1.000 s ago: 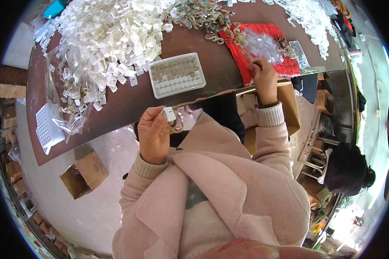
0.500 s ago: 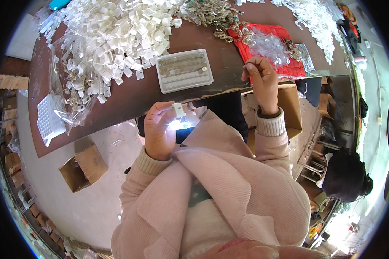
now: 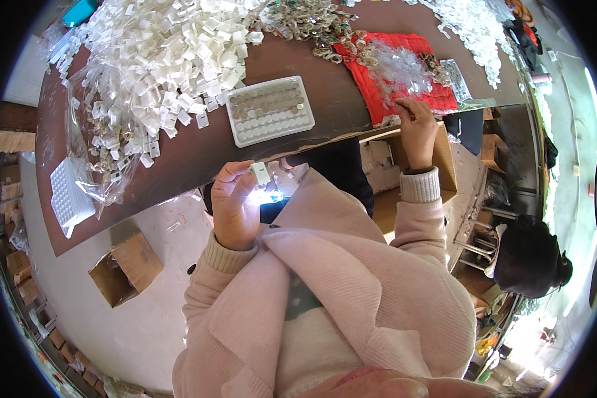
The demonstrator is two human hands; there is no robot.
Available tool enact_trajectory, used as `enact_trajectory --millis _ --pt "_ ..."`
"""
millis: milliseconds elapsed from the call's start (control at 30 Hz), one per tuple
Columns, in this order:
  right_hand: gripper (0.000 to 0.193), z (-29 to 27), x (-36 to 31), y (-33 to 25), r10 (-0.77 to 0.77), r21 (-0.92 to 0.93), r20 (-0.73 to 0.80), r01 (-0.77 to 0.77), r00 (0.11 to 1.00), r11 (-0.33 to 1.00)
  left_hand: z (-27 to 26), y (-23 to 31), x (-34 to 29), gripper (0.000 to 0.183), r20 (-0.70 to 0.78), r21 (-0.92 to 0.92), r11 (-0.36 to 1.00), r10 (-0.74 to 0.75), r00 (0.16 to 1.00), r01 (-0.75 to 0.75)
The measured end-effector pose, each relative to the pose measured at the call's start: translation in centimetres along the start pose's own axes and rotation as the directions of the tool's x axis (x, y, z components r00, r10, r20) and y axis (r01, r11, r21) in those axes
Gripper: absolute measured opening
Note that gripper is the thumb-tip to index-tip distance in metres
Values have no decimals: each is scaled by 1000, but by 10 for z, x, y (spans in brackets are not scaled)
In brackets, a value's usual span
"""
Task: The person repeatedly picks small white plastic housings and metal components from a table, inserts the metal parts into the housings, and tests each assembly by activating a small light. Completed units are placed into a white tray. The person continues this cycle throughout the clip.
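My left hand (image 3: 237, 207) is closed in front of the table edge, pinching a small white plastic casing (image 3: 260, 174) between thumb and fingers. Just below the casing a bright white light (image 3: 269, 197) glares and hides the fingertips around it. My right hand (image 3: 418, 135) is at the near edge of a red cloth (image 3: 359, 85), fingers drawn together. What they hold, if anything, is too small to make out. Small clear plastic pieces (image 3: 399, 69) lie heaped on the cloth. Between my hands, further back, sits a white tray (image 3: 247, 141) with rows of small round pieces.
A large heap of white casings (image 3: 172, 60) covers the table's left side, beside a clear plastic bag (image 3: 89, 142). Stacked white trays (image 3: 69, 199) lie at the left corner. Metallic parts (image 3: 312, 23) are piled at the back. Cardboard boxes (image 3: 138, 261) stand below on the floor.
My right hand has shifted rightward along the near edge of the red cloth, its fingers drawn closer together. My left hand keeps the white casing. The whole view has shifted slightly.
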State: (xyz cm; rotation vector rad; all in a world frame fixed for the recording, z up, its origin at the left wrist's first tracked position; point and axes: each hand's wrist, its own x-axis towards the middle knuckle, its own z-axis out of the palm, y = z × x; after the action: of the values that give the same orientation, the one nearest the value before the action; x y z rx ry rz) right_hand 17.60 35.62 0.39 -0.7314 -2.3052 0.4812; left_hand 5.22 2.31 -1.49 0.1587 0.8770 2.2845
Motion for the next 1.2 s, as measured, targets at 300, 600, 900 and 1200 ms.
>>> enact_trajectory --millis 300,600,900,1200 --pt "11 16 -4 13 -65 -133 140 84 988 988 4 0 -1 19 -14 -8 1000 -26 1000 26" --pt "12 2 8 -13 176 249 94 -194 980 949 9 -1 3 18 37 -49 998 -48 998 50" --pt "9 32 -40 -164 -175 760 352 -171 919 627 24 5 1 20 39 -90 996 -13 999 16" --pt "13 35 -40 -183 -306 724 368 -64 878 686 20 3 0 17 -11 -35 995 98 995 -99"
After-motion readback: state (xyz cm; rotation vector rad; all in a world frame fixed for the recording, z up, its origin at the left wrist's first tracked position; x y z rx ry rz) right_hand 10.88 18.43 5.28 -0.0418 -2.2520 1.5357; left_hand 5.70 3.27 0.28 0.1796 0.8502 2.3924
